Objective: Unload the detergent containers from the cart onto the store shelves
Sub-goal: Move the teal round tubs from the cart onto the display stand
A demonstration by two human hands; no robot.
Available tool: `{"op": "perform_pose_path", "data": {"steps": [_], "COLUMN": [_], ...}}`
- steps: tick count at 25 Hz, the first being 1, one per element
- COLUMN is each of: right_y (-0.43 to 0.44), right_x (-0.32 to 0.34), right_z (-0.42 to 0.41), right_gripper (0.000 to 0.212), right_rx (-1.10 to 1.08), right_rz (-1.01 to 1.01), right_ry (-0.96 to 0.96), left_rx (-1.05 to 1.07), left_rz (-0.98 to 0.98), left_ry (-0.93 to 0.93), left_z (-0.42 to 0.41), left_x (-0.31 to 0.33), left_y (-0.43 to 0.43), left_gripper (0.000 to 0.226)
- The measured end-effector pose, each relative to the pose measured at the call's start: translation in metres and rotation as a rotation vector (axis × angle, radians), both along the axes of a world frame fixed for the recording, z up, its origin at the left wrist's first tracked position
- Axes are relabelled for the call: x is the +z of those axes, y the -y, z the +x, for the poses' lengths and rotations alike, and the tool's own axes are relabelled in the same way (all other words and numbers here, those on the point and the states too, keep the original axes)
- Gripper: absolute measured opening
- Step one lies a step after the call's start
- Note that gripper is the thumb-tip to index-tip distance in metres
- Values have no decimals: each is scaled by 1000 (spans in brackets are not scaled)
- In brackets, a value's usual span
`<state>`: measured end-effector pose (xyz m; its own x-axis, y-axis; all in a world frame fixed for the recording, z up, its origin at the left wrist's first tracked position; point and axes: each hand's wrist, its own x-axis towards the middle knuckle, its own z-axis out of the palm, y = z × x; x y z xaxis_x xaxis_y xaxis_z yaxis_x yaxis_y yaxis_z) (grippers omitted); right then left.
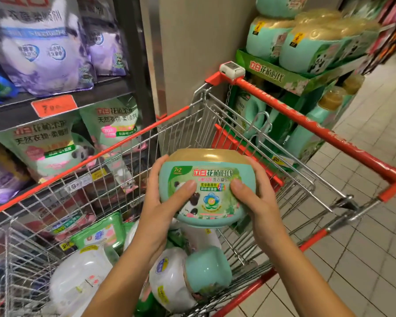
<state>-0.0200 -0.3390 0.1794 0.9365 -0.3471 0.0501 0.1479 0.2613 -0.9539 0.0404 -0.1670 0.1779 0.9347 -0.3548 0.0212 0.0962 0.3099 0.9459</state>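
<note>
Head view. In near corner of cart (256, 274), spare tubs (207, 268) lying loose. Above them, held clear: green detergent tub (206, 179), clasped between left hand (160, 209) and right hand (258, 202), fingers (162, 162) curled round both sides, probably for steadiness. Beyond, matching display stand (281, 76).

Glossy plastic tub (206, 188), wire-metal cart (114, 170)

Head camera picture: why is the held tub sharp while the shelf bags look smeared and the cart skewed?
Head view: the green tub, gripped by left hand and right hand, sits mid-frame with a readable label; the purple bags upper left are blurred; the wide-angle lens skews the cart handle.
</note>
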Motion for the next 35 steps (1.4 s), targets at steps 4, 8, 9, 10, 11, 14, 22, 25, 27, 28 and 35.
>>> {"op": "perform_pose_path", "data": {"steps": [4, 8, 9, 10, 11, 14, 22, 25, 27, 28, 35], "right_y": [20, 53, 63, 73, 84, 119, 258, 313, 343, 356, 469], "right_x": [12, 26, 30, 34, 37, 45, 51, 52, 48, 44, 31], "right_z": [-28, -69, -81, -94, -107, -149, -274, -303, -309, -310, -266], "right_gripper": [68, 72, 72, 70, 68, 61, 72, 69, 69, 70, 71], "right_rx": [-103, -282, -325, -360, -388, -482, -649, -674, -665, -661, -617], "right_rz": [-19, -43, -54, -61, -65, -65, -84, -105, -99, -93, -73], "right_ry": [14, 27, 36, 48, 61, 81, 89, 90, 59, 42, 6], "left_rx": [-80, -252, -300, -344, -379, -468, -567, -601, -625, -630, -564], "left_rz": [23, -27, -28, -28, -28, -45, -45, -38, -25, -16, -7], "left_ry": [91, 54, 60, 69, 78, 114, 154, 152, 130, 119, 90], "left_z": [-9, -19, -25, -33, -41, -72, -178, -204, -209, -209, -168], "left_x": [10, 26, 31, 35, 38, 47, 52, 50, 44, 41, 24], "left_y": [29, 71, 86, 101, 116, 165, 324, 381, 412, 426, 535], "left_gripper": [75, 80, 86, 92, 95, 92, 85, 85, 84, 84, 78]}}
